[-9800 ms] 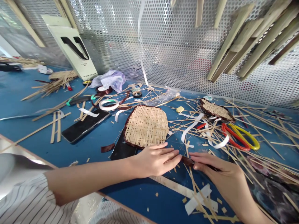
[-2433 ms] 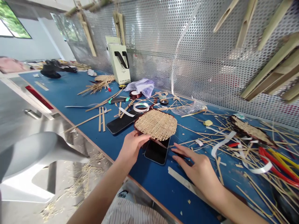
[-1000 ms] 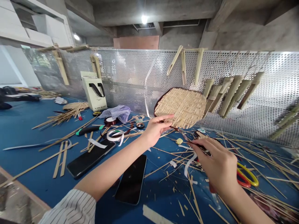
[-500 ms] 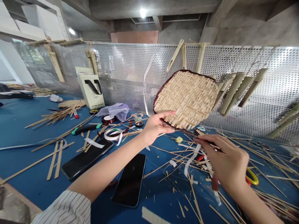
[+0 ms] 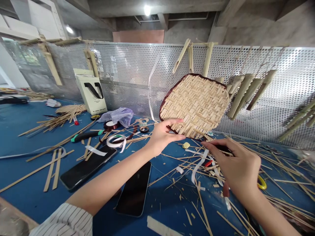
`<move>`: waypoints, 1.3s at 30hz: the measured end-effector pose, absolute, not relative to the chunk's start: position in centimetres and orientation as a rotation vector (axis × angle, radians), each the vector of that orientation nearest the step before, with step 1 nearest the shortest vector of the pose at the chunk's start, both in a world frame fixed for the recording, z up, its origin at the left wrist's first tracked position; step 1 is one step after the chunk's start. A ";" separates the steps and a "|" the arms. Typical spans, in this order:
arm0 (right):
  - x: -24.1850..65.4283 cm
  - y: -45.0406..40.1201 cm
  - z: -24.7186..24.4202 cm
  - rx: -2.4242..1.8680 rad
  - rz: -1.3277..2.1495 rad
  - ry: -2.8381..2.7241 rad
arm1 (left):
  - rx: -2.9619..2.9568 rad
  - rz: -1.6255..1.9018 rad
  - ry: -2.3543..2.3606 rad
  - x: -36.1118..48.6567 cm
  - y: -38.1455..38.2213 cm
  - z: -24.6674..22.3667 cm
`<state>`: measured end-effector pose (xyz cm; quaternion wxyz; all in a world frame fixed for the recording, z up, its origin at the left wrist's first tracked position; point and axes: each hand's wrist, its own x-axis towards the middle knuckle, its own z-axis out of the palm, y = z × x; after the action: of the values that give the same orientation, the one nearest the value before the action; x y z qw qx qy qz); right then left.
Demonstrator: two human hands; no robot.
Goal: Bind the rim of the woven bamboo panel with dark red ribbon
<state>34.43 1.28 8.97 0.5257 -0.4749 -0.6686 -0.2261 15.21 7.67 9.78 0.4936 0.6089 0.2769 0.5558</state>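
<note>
A rounded woven bamboo panel (image 5: pixel 195 105) is held up at an angle, with dark red-brown tape (image 5: pixel 172 88) along its left, top and lower edges. My left hand (image 5: pixel 163 134) grips the panel at its lower left edge, thumb on the front face. Near the panel's lower right edge, my right hand (image 5: pixel 236 160) is closed in a pinch on the tape by the rim. A brown end of tape (image 5: pixel 225 189) hangs below the right palm. The right part of the panel's edge shows bare strips.
Two black phones (image 5: pixel 135 190) lie on the blue table (image 5: pixel 172 209) near my left forearm. Around them are bamboo strips, a white tape roll (image 5: pixel 116 141), a green-black handled tool (image 5: pixel 87 135), yellow-handled scissors (image 5: pixel 262 182) and a cream box (image 5: pixel 91 93). Behind stands a perforated metal screen (image 5: pixel 128 72).
My right hand has moved slightly left, closer to the panel's bottom edge, and the tape length between them looks shorter. The view has shifted a little to the right.
</note>
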 end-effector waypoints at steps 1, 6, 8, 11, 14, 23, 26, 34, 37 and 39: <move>34.4 1.3 8.9 -1.136 -0.559 -1.600 | 1.474 1.355 0.676 15.2 7.7 9.8; 34.2 0.9 9.0 -1.085 -0.599 -1.626 | 1.365 1.362 0.733 15.4 7.6 9.8; 34.2 0.6 9.1 -1.044 -0.642 -1.634 | 1.305 1.347 0.728 15.5 7.5 9.8; 34.2 0.4 9.3 -0.998 -0.692 -1.649 | 1.214 1.297 0.626 15.6 7.3 10.0; 34.2 0.4 9.2 -0.973 -0.706 -1.682 | 1.114 1.301 0.555 15.8 7.0 10.2; 34.2 0.3 9.1 -0.960 -0.724 -1.721 | 1.048 1.433 0.627 16.5 6.4 9.8; 34.2 0.2 9.2 -0.987 -0.719 -1.706 | 1.093 1.450 0.645 16.5 6.4 9.5; 34.3 0.2 9.8 -1.069 -0.709 -1.640 | 1.128 1.380 0.638 16.7 6.1 9.6; 34.4 0.2 10.0 -1.082 -0.682 -1.619 | 1.085 1.328 0.577 16.6 6.2 9.7; 34.5 0.3 10.0 -1.088 -0.684 -1.596 | 1.057 1.305 0.546 16.6 6.3 9.7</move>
<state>34.49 0.30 10.02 0.5197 -0.4536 -0.6655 -0.2851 16.61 6.29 9.65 0.6350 0.4623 0.2388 0.5711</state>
